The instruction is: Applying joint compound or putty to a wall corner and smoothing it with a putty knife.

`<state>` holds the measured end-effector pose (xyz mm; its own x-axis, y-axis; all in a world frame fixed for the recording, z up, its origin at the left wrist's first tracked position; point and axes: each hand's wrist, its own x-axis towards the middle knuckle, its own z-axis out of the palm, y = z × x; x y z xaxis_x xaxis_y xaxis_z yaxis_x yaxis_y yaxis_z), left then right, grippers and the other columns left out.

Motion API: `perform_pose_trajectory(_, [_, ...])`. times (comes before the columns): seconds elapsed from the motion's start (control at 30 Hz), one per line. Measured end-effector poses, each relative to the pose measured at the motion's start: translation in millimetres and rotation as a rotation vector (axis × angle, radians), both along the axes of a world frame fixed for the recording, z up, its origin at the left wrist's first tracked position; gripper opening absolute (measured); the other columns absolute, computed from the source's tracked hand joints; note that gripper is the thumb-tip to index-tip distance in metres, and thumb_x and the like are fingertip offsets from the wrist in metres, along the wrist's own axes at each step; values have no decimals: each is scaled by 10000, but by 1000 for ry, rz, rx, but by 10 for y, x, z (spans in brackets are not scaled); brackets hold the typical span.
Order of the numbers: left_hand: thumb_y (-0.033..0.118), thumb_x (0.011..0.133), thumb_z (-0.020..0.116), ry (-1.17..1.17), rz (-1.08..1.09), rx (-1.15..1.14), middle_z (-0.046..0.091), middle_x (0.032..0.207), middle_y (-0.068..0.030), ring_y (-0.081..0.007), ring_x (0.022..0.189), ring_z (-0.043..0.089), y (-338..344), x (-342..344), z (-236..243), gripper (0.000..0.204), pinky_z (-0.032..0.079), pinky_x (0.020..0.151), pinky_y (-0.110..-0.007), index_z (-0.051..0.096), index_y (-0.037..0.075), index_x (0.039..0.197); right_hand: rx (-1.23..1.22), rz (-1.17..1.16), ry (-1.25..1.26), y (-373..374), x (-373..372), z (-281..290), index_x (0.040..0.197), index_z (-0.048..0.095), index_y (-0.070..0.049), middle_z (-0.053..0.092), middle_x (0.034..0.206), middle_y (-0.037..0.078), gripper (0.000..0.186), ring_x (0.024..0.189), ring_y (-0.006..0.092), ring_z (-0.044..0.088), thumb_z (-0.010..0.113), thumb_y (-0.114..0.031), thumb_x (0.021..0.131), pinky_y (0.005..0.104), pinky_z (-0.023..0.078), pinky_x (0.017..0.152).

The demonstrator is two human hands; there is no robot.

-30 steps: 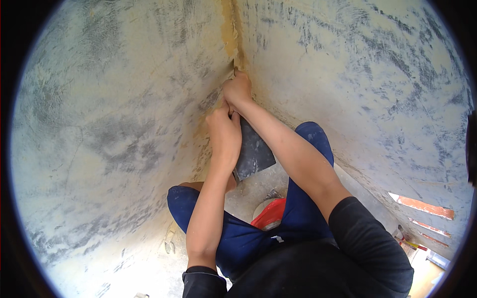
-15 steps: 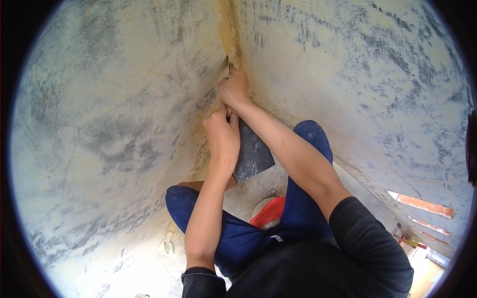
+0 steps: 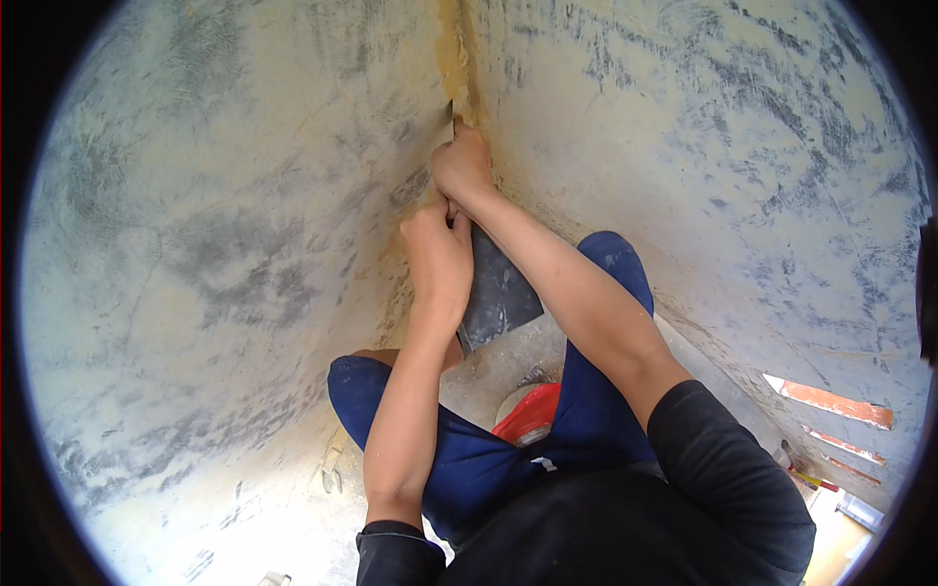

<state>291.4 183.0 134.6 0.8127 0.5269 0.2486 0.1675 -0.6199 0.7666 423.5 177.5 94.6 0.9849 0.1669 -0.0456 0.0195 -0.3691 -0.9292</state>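
My right hand [image 3: 463, 163] is closed around a scraper [image 3: 450, 115], whose thin blade points up along the left wall beside the corner. Its handle is hidden in my fist. Just below and to the left, my left hand [image 3: 436, 249] is closed at the upper end of a dark grey flat plate [image 3: 500, 293], which slants down between my knees. The plate carries pale smears. Both hands nearly touch each other. A strip of yellowish-brown filler [image 3: 451, 49] runs up the corner joint above the blade.
The left wall [image 3: 176, 244] and right wall [image 3: 703, 166], whitish with dark scuffs, meet close in front of me. Between my legs sits something round with a red cover [image 3: 530, 412]. Slots [image 3: 835, 405] cut the right wall low down. Concrete floor [image 3: 479, 396] lies beneath.
Both hands have shifted slightly up along the corner, and the scraper blade has risen a little with my right hand. The plate stays almost in place.
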Motion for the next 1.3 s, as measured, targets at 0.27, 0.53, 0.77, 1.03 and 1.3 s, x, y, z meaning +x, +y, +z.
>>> perform_pose_trajectory(0.27, [7, 851, 722, 24, -3, -29, 655, 845, -351, -509, 864, 682, 6, 16, 55, 179, 532, 729, -445, 690, -132, 960, -12, -32, 24, 5, 24, 29, 1275, 675, 14, 716, 1099, 329, 450, 1103, 463, 688, 536, -35, 850, 469, 535, 960])
perform_pose_trajectory(0.53, [16, 852, 714, 0, 8, -13, 640, 810, -346, -508, 852, 670, 32, 32, 1, 176, 527, 707, -455, 682, -132, 942, -31, 8, 85, -6, 49, 43, 1242, 681, 45, 718, 1122, 322, 423, 1113, 449, 691, 545, -43, 851, 457, 530, 974])
perform_pose_trajectory(0.77, [21, 837, 711, 11, -24, 24, 629, 819, -357, -511, 850, 667, 67, 161, -28, 185, 531, 706, -459, 679, -132, 936, -26, -35, 65, 12, 175, 21, 1226, 685, 45, 714, 1124, 321, 388, 1097, 453, 697, 587, -56, 865, 467, 547, 953])
perform_pose_trajectory(1.03, [40, 844, 720, 11, -31, 4, 641, 834, -350, -503, 862, 680, 52, 242, -25, 189, 534, 732, -463, 688, -123, 935, 17, -45, 68, -18, 251, 22, 1205, 683, 60, 700, 1145, 340, 362, 1133, 490, 668, 601, -66, 876, 494, 537, 983])
perform_pose_trajectory(1.3, [5, 858, 718, 18, 5, 3, 680, 838, -331, -505, 859, 689, -71, 22, 16, 169, 532, 751, -460, 701, -109, 981, -27, 80, 120, -12, 103, -190, 1381, 576, 48, 731, 1044, 288, 481, 894, 343, 754, 555, -95, 922, 445, 579, 842])
